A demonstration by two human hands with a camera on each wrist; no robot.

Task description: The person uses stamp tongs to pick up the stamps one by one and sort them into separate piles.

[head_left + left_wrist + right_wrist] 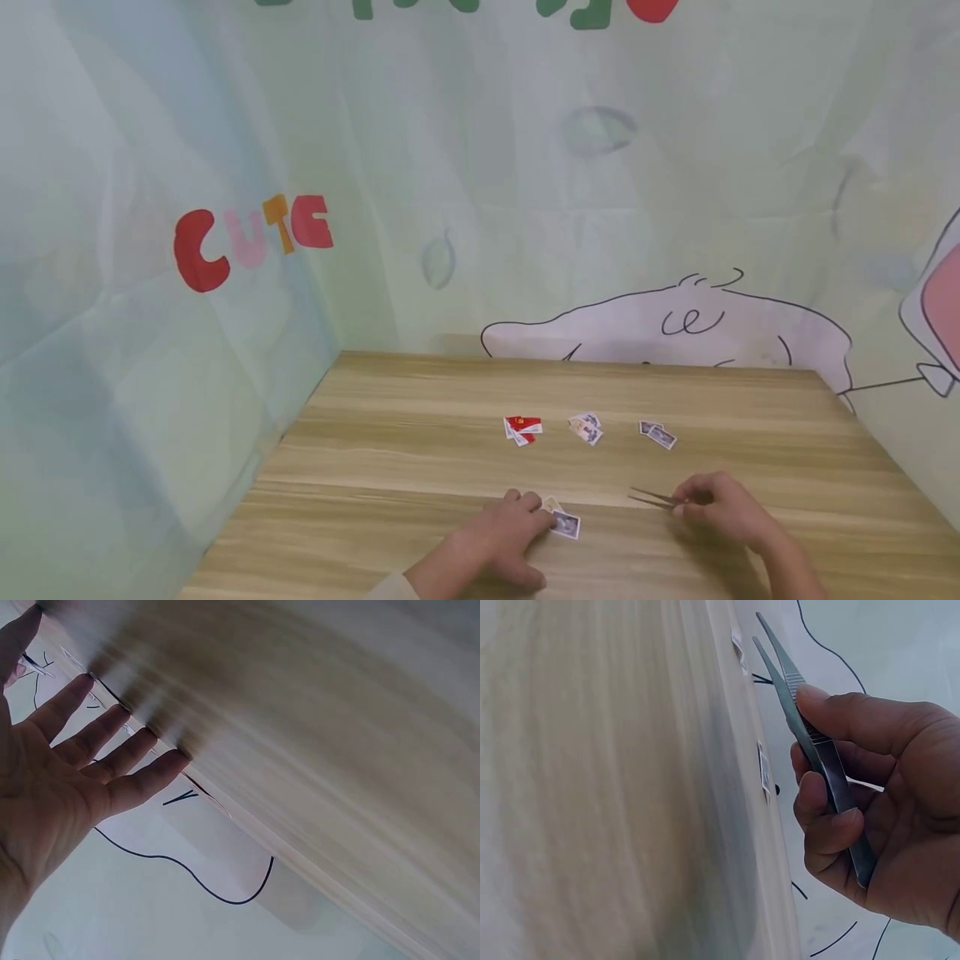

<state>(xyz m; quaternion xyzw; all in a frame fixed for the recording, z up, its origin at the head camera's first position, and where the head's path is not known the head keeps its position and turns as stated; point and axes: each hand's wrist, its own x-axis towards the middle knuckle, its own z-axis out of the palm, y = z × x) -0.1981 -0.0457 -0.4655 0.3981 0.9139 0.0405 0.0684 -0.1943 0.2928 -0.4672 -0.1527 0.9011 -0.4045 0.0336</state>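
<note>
My left hand point(504, 537) rests with spread, fairly straight fingers on the table, fingertips right at two small picture cards. One card point(567, 525) has a dark grey picture and a white border; a pale card point(551, 503) lies partly under it. In the left wrist view the fingers point(135, 784) reach the tabletop with nothing gripped. To the right, my right hand point(723, 510) holds metal tweezers point(648, 497) above the table, their tips apart and pointing left. The right wrist view shows the thumb and curled fingers around the ridged tweezers point(821, 746), with nothing between the tips.
Farther back on the wooden table point(405, 417) lie three small groups of cards: red and white ones point(525, 427), pale ones point(587, 428) and dark grey ones point(659, 434). A printed cloth backdrop point(465, 167) stands along the table's back and left sides.
</note>
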